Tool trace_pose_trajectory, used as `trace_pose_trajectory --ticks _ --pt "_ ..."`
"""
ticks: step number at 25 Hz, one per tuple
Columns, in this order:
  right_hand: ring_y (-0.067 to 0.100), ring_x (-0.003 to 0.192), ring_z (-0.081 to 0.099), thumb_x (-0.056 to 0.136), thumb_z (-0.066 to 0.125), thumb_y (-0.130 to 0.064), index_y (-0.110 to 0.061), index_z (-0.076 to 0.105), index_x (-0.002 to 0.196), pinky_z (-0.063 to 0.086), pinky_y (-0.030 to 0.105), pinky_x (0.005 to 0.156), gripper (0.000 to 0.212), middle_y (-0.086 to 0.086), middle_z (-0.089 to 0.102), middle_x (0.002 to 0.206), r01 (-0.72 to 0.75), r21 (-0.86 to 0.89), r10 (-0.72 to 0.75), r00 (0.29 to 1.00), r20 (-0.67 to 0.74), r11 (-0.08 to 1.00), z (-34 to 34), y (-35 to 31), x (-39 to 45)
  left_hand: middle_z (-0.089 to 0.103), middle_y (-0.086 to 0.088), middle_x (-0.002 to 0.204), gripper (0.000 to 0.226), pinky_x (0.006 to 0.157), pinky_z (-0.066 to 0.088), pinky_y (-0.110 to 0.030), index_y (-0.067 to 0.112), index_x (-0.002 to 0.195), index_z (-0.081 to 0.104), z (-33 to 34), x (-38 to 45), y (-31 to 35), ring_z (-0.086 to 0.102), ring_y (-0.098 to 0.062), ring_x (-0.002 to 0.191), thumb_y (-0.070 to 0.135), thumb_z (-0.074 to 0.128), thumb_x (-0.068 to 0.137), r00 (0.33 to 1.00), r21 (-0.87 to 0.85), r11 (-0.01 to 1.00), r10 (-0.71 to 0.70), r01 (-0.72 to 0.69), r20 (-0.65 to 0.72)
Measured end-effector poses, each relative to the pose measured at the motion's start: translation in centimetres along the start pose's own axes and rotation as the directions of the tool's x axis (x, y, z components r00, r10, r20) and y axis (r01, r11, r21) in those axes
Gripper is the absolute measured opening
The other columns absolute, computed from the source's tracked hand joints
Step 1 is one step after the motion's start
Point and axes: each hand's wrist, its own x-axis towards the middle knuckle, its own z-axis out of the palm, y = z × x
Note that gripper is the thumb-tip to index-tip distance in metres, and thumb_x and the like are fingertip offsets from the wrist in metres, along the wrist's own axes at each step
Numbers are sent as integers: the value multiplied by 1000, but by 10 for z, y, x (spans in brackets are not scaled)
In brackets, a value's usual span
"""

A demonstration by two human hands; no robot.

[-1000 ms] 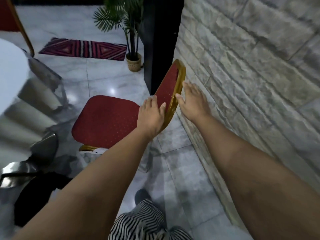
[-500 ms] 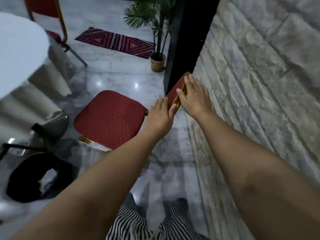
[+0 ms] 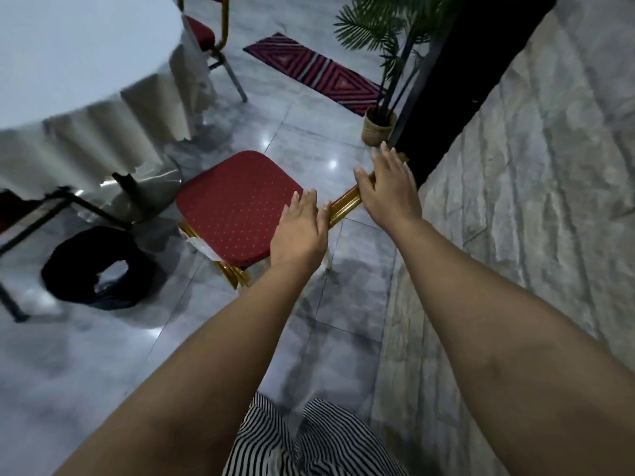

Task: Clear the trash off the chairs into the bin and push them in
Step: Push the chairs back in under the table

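A red cushioned chair with a gold frame stands between the white round table and the stone wall, its seat bare. My left hand lies on the near end of the gold backrest rail, fingers together. My right hand rests over the far end of the same rail, thumb hooked under it. A black bin bag sits open on the floor left of the chair, with pale trash inside. Something white shows under the seat's front edge.
A stone wall runs close along the right. A potted palm and a dark pillar stand beyond the chair. Another red chair is tucked at the table's far side. A striped rug lies on the marble floor.
The view has swung left and pulled back, so the table and bin bag show more. The chair has moved away from the wall toward the table, with both hands staying on the backrest.
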Motion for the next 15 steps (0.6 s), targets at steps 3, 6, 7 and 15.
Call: trace_pose_trajectory --ticks 3,6,7,15 --pt "22 152 14 102 32 -43 -12 33 153 10 40 124 59 8 22 164 61 41 -60 998 -29 997 6 6 6 25 -4 162 57 123 9 -32 14 155 26 6 1 5 13 -17 152 43 19 105 996 17 999 -36 38 -84" --pt "22 152 15 101 32 -39 -13 36 151 13 40 124 57 6 26 162 107 74 -103 993 -56 991 12 8 11 21 -4 163 57 123 6 -30 15 156 22 10 -1 5 11 -16 152 42 18 106 993 55 997 -40 46 -115" --pt "22 152 16 101 32 -37 -13 37 151 13 40 124 56 6 27 162 122 84 -118 992 -55 989 13 10 14 20 -4 164 57 124 5 -30 15 156 21 11 0 6 10 -16 153 42 18 106 991 66 997 -42 51 -127" --pt "24 152 13 102 35 -33 -12 37 151 12 40 124 53 7 25 163 150 153 -149 989 -17 977 17 15 52 13 -6 165 58 124 3 -31 13 157 14 16 25 15 7 -17 153 40 18 106 984 50 995 -79 88 -160"
